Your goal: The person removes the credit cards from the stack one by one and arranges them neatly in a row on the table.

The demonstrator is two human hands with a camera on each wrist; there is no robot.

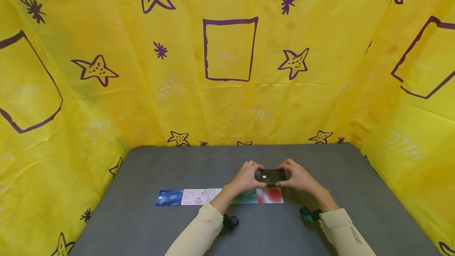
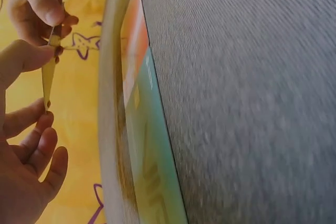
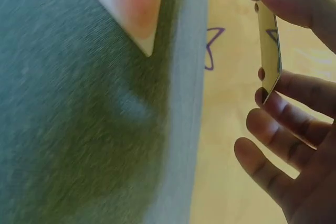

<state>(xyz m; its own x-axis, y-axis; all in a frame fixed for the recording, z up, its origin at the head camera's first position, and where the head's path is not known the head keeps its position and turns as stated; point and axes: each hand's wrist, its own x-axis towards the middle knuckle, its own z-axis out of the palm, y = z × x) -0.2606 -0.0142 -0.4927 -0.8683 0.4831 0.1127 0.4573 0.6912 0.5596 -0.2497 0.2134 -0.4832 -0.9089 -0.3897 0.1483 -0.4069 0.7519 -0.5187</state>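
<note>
A black bank-style card (image 1: 273,175) marked VIP is held up above the table between both hands. My left hand (image 1: 245,177) pinches its left end between thumb and fingers, and my right hand (image 1: 298,177) grips the right end the same way. Both wrist views show the card (image 2: 48,74) nearly edge-on, its glossy face reflecting yellow. Below it lies a row of cards: a blue VIP card (image 1: 169,198), a pink-white card (image 1: 194,197), a whitish card (image 1: 212,194) partly covered by the left forearm, a teal card (image 1: 249,196) and a red-and-white card (image 1: 271,196).
The cards lie on a grey table (image 1: 142,228) with rounded far corners. Yellow cloth (image 1: 227,110) with purple stars and outlines hangs behind it and on both sides. Dark straps (image 1: 310,214) sit at the wrists, by the cream sleeves (image 1: 199,228).
</note>
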